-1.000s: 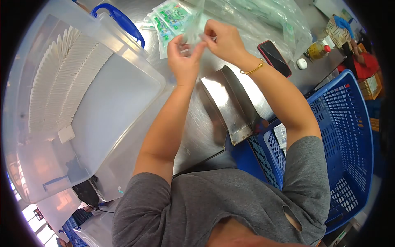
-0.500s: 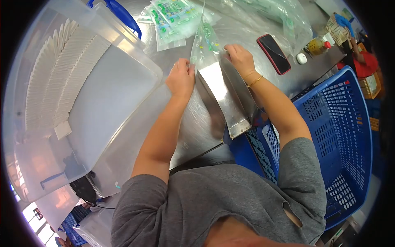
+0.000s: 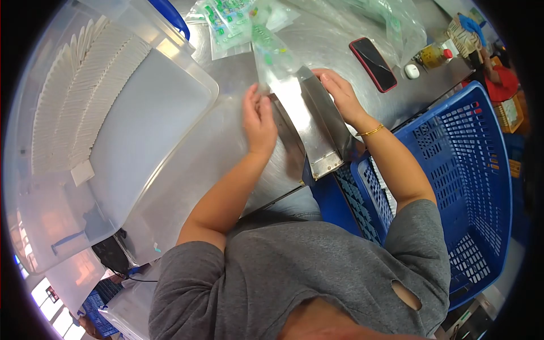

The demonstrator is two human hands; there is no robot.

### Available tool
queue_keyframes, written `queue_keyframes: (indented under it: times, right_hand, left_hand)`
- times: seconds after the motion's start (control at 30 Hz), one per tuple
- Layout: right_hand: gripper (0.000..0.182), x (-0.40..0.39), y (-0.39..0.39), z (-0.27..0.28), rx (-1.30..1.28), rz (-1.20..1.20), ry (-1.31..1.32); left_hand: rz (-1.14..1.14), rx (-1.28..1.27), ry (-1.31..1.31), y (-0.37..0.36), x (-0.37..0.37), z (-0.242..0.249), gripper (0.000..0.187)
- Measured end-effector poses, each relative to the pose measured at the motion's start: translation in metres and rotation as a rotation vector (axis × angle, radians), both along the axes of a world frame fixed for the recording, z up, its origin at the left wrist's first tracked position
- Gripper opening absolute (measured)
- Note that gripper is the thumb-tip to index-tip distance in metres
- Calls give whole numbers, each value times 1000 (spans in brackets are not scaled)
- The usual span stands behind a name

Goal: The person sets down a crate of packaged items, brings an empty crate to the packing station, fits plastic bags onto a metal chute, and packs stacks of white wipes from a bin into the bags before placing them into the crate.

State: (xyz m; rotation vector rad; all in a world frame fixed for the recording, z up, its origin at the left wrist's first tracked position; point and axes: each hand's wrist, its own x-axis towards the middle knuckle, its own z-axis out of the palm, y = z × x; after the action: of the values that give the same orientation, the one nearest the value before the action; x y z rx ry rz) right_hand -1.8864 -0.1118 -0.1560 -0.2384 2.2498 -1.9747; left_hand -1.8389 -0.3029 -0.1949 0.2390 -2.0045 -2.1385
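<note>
Between my hands stands a shiny metal chute [image 3: 318, 127], its narrow end toward me at the table edge. A clear plastic bag [image 3: 273, 54] with green print lies at its far mouth, blurred and overlapping it in this view. My left hand [image 3: 261, 122] is beside the chute's left wall, fingers loosely apart near the bag's edge. Along the outside of the right wall, my right hand [image 3: 341, 97] has its fingers stretched out near the far end. Neither hand grips anything. Past the bag is a pile of printed plastic bags [image 3: 229, 25].
At left, a clear plastic bin [image 3: 212, 93] contains rows of stacked white pieces [image 3: 85, 107]. A red-edged phone [image 3: 373, 65], a white case [image 3: 411, 71] and a bottle [image 3: 433, 56] are to the right. A blue basket [image 3: 442, 153] stands by my right arm. Another person [image 3: 501, 82] is farther off.
Both hands have opened and let go of the bag at the chute's mouth. The bag has shifted away and to the left, and my hands have slid back along the chute's sides.
</note>
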Motion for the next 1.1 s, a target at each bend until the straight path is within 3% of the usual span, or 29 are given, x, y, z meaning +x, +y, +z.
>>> queue_keyframes:
  times: [0.03,0.13,0.33,0.47,0.57,0.73,0.83,1.0,1.1]
  right_hand:
    - [37,3,1,0,-15,1,59]
    - [37,7,8,2,-39,61,-36]
    - [40,-6,3,3,-94,47,-238]
    - [41,-14,9,-12,162,108,50]
    - [41,-4,6,3,34,135,-134]
    - [42,6,4,10,-15,106,-103]
    - [42,7,7,6,-70,92,-249]
    - [42,-7,4,-4,-48,124,-270]
    - [35,-14,-4,-3,-174,61,-335]
  left_hand:
    - [-1,-2,-3,1,9,4,36]
    - [-155,-418,332,4,27,16,50]
    - [-264,-375,237,1,16,6,57]
    - [-313,-374,214,2,18,8,61]
    - [-319,-359,200,3,25,8,64]
    - [-371,-382,148,4,34,5,66]
    - [-408,-360,128,-3,23,7,67]
    - [-471,-301,168,-10,8,4,70]
    - [-508,-225,156,-13,2,3,70]
